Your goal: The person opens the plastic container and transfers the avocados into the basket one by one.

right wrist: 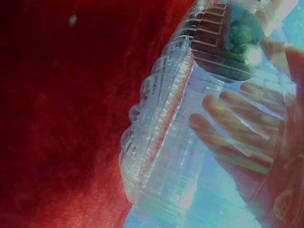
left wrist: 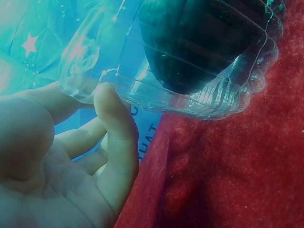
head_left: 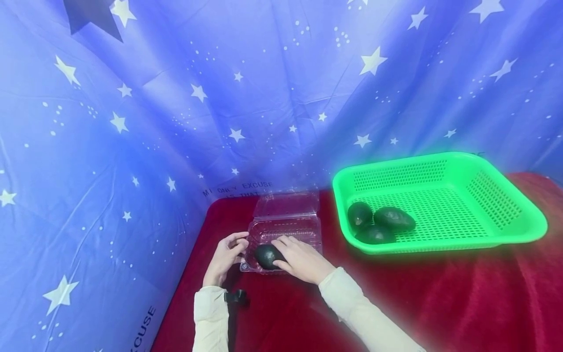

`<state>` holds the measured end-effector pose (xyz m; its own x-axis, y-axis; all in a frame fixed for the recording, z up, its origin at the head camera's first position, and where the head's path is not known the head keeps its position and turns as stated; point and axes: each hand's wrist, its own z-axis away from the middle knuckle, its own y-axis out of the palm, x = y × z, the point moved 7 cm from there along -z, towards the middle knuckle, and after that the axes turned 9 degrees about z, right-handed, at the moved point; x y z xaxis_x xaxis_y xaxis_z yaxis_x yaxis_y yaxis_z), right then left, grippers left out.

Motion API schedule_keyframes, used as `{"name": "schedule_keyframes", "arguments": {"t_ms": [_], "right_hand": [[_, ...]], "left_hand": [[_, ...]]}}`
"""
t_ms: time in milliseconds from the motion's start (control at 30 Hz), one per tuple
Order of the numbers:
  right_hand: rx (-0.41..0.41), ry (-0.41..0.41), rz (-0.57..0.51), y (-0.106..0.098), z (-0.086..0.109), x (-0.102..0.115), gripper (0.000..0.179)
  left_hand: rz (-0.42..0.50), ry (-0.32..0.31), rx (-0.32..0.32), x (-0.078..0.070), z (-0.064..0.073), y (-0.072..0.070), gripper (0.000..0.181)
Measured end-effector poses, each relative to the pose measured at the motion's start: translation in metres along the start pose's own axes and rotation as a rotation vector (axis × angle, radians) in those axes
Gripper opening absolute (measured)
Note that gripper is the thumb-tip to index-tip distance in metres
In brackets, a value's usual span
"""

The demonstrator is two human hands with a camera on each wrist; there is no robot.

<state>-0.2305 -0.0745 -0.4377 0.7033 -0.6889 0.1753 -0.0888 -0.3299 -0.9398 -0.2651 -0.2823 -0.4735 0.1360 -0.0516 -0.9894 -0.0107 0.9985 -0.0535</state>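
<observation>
A clear plastic clamshell container [head_left: 317,239] lies with its lid [head_left: 286,204] folded back. Inside, at the left end, rests a dark avocado [head_left: 266,256]. My left hand [head_left: 224,256] pinches the container's rim at the left corner, thumb and fingers meeting on it in the left wrist view. Over the container reaches my right hand [head_left: 303,259], its thumb beside the avocado. Through the clear wall, the right wrist view shows its fingers [right wrist: 232,114] spread and fairly straight, apart from the avocado [right wrist: 237,42]; whether the thumb touches it, I cannot tell.
To the right stands a bright green perforated basket [head_left: 501,239], with three dark avocados [head_left: 394,218] grouped at its left end. Red cloth [head_left: 281,313] covers the table. A blue star-printed curtain [head_left: 264,98] hangs along the back and left.
</observation>
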Motion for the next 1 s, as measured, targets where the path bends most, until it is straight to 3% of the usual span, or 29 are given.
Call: {"name": "schedule_keyframes", "arguments": {"t_ms": [400, 1000], "right_hand": [[-0.022, -0.034, -0.006, -0.0037, -0.0012, 0.0031, 0.053], [0.017, -0.044, -0.011, 0.004, -0.0071, 0.0046, 0.054]], "left_hand": [[-0.019, 0.0, 0.005, -0.0003, 0.0006, 0.0003, 0.04], [-0.002, 0.011, 0.001, 0.0017, -0.0012, -0.0008, 0.038]]}}
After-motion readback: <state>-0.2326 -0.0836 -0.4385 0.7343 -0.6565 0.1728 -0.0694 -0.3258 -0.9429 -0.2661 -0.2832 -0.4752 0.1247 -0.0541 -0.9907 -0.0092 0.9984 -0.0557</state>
